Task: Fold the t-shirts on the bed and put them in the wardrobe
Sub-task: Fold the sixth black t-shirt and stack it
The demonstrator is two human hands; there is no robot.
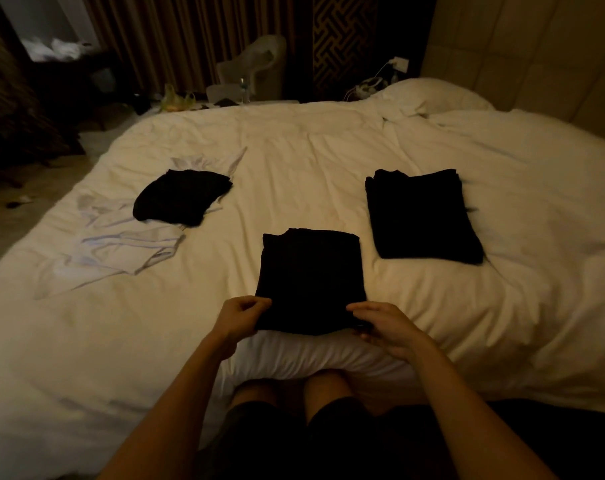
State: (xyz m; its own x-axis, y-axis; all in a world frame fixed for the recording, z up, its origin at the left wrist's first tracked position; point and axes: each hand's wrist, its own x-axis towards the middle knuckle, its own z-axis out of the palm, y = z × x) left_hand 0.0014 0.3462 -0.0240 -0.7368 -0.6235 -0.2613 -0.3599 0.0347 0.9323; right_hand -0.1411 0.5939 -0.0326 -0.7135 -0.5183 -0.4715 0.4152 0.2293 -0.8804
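A folded black t-shirt [309, 278] lies on the white bed [294, 161] right in front of me. My left hand [240, 315] pinches its near left corner. My right hand [380, 323] grips its near right corner, fingers curled at the edge. To the right lies another folded black t-shirt [422, 216], flat and rectangular. At the left a loosely bunched black t-shirt [181, 195] rests on top of a spread white t-shirt [121, 244]. No wardrobe is in view.
A pillow [429, 97] lies at the bed's far right by the padded headboard. Beyond the bed stand a pale chair [256, 71], a low table with clutter [176, 98] and brown curtains. A wall socket with cables [394, 65] is near the nightstand. My knees touch the bed's near edge.
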